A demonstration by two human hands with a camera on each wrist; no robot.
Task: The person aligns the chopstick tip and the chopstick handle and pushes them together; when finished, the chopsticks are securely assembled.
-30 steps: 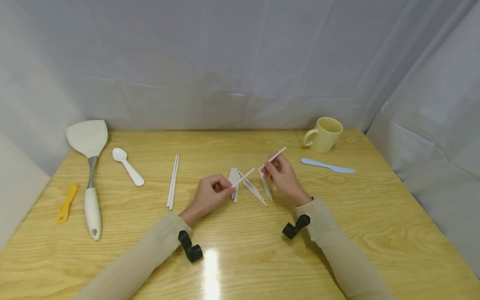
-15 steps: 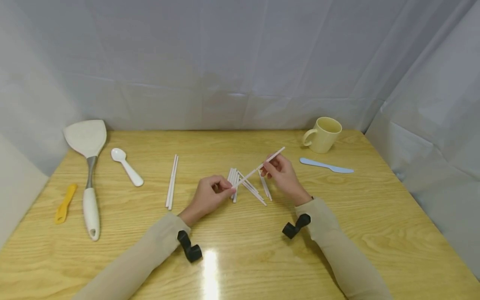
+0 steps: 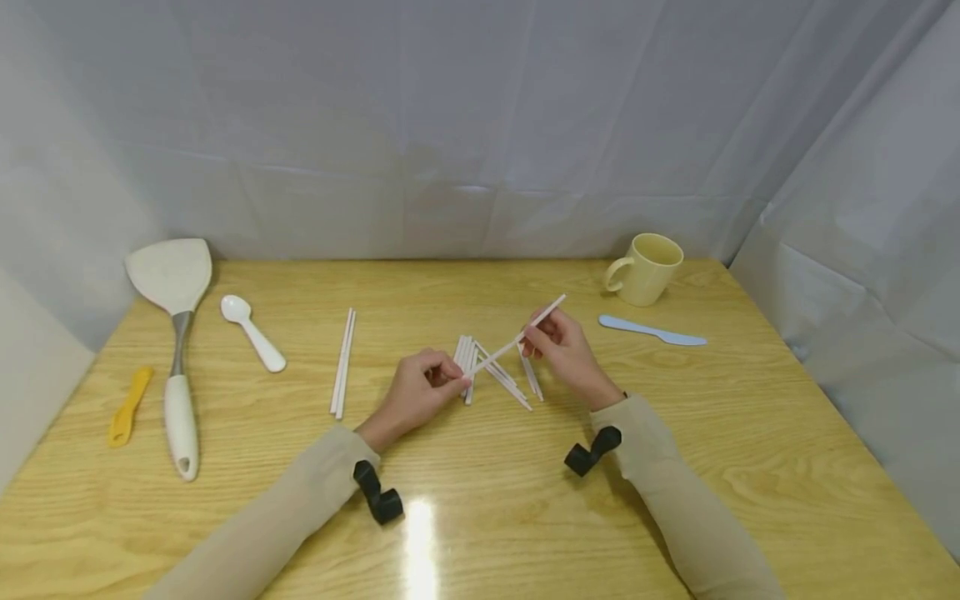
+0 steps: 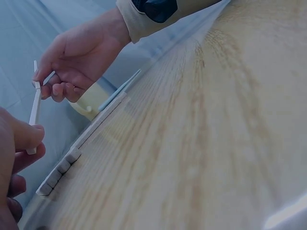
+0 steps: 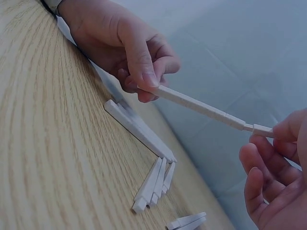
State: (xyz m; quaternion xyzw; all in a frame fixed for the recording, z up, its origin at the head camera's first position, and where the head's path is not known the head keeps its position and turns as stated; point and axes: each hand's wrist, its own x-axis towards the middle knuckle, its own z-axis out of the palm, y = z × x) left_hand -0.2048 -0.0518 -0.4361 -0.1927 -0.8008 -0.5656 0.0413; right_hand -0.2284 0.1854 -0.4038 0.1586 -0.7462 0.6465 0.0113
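I lose both sleeves (image 3: 277,517) past the head view's bottom edge. In the left wrist view, the right hand (image 4: 84,55) partly covers the mug (image 4: 99,97); lower left, the left hand (image 4: 15,158) is cut off.

Head view: the camera is looking forward and down from above the near side of the table (image 3: 510,517), standing farthest off and framing the left hand (image 3: 420,387), the right hand (image 3: 561,348) and the drape (image 3: 450,117) behind. Left wrist camera (image 3: 378,493) is facing low and close across a steeply tilted tabletop, cropping its own hand at the left edge; right wrist camera (image 3: 592,451) is looking back from the opposite side, its own hand cut at the right edge. All three views are sharing both hands and the held white stick (image 3: 495,356).
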